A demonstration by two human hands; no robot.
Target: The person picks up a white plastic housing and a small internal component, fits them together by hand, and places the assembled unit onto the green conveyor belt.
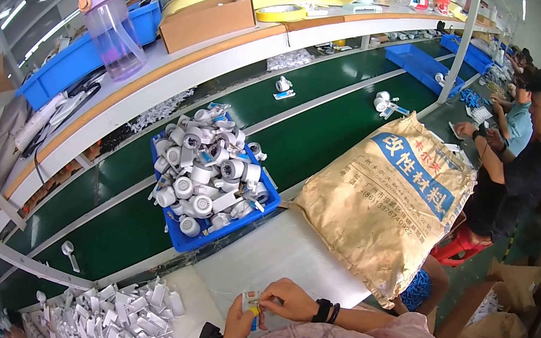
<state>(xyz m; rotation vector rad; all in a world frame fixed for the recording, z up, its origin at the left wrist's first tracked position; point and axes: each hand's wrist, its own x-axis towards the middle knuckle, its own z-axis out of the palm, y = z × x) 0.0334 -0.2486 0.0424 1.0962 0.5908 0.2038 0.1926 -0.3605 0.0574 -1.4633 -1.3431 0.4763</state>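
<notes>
Head view: the left hand (239,321), a black device strapped at its wrist, has its grip clamped on a small white-and-orange part with yellow and blue portions (251,300), held up over the near edge of the pale sheet-covered desk (256,256); the right hand (291,300) has its fingertips together at that part, though I cannot tell whether they pinch it; a heap of white plastic pieces (123,320) lies left of the hands; beyond stands a blue plastic tray (231,235) piled with white cylindrical parts (203,166); a tan printed sack (378,208) lies rightward.
</notes>
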